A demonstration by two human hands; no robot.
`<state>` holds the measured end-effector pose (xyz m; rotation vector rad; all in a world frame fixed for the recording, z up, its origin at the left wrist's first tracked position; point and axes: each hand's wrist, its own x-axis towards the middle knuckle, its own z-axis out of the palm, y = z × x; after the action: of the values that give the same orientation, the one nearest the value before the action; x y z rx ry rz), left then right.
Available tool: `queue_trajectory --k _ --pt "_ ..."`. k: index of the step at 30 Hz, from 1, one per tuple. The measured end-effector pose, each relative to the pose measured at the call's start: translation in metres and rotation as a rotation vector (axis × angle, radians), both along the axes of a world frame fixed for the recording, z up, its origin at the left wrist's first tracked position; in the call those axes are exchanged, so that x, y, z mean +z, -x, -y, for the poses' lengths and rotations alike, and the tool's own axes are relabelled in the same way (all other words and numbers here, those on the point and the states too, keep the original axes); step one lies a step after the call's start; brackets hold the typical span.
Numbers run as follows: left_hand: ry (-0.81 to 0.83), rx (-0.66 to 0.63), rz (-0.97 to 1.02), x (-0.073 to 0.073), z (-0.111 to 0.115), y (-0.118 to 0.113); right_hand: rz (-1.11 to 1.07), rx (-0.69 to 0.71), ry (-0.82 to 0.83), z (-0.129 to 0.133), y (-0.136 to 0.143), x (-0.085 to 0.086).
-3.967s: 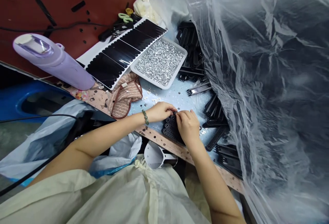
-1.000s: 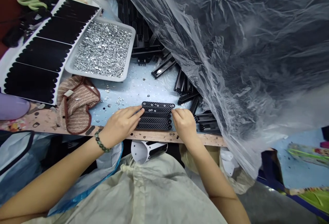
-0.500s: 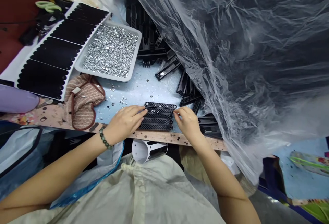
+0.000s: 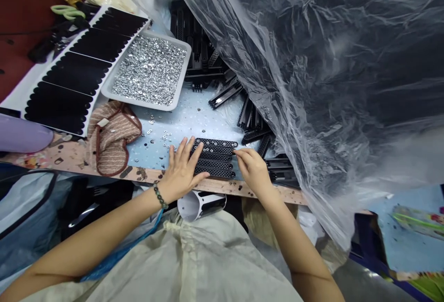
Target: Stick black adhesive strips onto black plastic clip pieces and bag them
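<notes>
To the far left I have the white tray [image 4: 138,102] of small metal washers [image 4: 151,68]; I judge them light, hard and slippery, best pinched singly by the rim, since a broad scoop would scatter them. Nearer me lies a striped cloth pouch [image 4: 113,147], soft and limp by its look.

My left hand [image 4: 178,175] is unclenched, its fingers fanned, with fingertips over the left ends of the black perforated strips [image 4: 217,157] and the thumb reaching toward the near ones. It grasps nothing that I can see. The strips lie flat, side by side, at the near edge of the blue work surface [image 4: 180,126], between my two hands, and small rings sit on the two farthest. I'd expect each strip to be light and fairly stiff, perhaps plastic; I would hold it by its rounded ends and keep it level, as a tilt or knock could slide those rings off.

My right hand [image 4: 255,168] has thumb and fingertips drawn together at the right end of a far strip; whether they pinch that end or some tiny part, I cannot tell. Beyond it, to the right, hangs the clear plastic sheet [image 4: 312,84], thin and likely to snag.
</notes>
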<state>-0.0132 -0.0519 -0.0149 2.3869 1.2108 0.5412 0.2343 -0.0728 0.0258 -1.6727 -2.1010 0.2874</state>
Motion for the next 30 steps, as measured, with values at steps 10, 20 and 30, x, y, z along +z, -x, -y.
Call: queue_trajectory --k 10,20,30 --pt "-0.19 -0.263 -0.029 0.034 -0.064 -0.056 0.223 0.061 0.019 -0.028 0.003 0.006" --pt "-0.119 -0.281 -0.027 0.039 -0.08 -0.055 0.174 0.021 -0.108 0.016 0.021 -0.004" --pt "-0.295 -0.142 -0.022 0.021 -0.034 0.021 0.166 0.011 -0.173 0.019 0.024 -0.01"
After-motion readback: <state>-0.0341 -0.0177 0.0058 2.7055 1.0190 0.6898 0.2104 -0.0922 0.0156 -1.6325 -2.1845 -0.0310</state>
